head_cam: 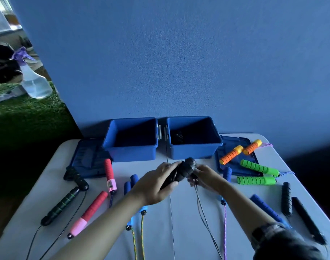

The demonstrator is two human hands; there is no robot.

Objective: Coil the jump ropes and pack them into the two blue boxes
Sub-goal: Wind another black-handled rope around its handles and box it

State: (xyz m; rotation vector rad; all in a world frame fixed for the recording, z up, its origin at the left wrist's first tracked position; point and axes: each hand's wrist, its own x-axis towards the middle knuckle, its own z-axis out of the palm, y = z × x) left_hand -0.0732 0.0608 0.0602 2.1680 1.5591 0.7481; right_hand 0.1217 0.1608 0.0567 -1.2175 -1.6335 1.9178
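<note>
Both our hands meet over the table (179, 222): left hand (156, 186) grips the black handles (181, 172) together, right hand (203, 177) pinches their thin cord (201, 205), likely to start coiling. Beyond, the two blue boxes (132, 152) stand open, ready for it.

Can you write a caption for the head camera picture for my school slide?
Both hands, left hand and right hand, hold black jump rope handles before two open blue boxes.

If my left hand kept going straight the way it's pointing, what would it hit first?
Probably the right blue box: the left hand, gripping black handles, points up-right toward its front wall, though depth is unclear.
</note>
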